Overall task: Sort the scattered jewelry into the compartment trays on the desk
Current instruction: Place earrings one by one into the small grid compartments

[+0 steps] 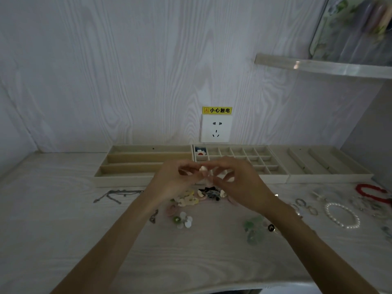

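Note:
My left hand [172,181] and my right hand [239,183] meet above the desk, in front of the grid tray [273,164]. Together their fingertips pinch a small pale earring [203,169]. Below them lies a heap of flower earrings [197,197]. A white flower piece [185,220] and a green leaf piece [253,229] lie nearer to me. The long-slot tray [131,161] stands at the back left and a third tray [322,164] at the back right. One flower earring [200,152] sits in the grid tray's far-left cell.
A grey chain [115,196] lies left of the heap. At the right lie a pearl bracelet [342,215], a red bead bracelet [373,193] and silver rings [305,205]. A wall socket [216,128] is behind the trays. A clear shelf [326,65] juts out upper right.

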The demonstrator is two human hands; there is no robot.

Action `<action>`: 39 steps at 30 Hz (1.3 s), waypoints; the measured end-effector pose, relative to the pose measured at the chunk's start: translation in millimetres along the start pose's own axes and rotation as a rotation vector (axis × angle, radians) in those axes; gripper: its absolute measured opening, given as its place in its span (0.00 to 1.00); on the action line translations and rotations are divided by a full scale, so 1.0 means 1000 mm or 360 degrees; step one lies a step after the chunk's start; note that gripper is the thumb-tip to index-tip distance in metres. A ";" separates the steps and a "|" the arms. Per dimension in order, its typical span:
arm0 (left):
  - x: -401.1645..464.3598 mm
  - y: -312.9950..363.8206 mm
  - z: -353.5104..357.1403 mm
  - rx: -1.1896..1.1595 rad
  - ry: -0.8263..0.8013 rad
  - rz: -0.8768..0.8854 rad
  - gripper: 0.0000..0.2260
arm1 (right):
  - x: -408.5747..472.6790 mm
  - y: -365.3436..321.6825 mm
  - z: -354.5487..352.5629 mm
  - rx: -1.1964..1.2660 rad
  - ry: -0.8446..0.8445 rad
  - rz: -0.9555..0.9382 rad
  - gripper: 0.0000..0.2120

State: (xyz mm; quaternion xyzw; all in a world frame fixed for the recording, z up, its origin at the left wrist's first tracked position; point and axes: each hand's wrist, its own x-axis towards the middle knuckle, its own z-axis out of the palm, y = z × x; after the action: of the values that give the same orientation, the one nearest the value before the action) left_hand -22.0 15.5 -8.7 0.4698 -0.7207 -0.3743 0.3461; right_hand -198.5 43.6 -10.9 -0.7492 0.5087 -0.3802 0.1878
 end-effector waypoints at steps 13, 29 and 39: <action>0.087 0.016 -0.010 0.0031 0.0014 0.0080 0.16 | 0.078 0.012 -0.022 0.0630 0.0408 0.0270 0.06; 0.120 -0.016 0.028 0.0812 0.0143 0.0227 0.11 | 0.087 0.080 -0.014 0.0254 0.0364 0.0683 0.08; 0.120 -0.019 0.028 0.0907 0.0129 0.0209 0.10 | 0.093 0.083 -0.009 -0.0273 0.0252 0.0515 0.10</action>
State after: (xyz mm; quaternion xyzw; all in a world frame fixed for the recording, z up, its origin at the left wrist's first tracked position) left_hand -75.8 -95.9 -20.7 0.5150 -0.8112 -0.1147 0.2523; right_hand -238.7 -74.2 -25.7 -0.6388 0.6662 -0.3580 0.1413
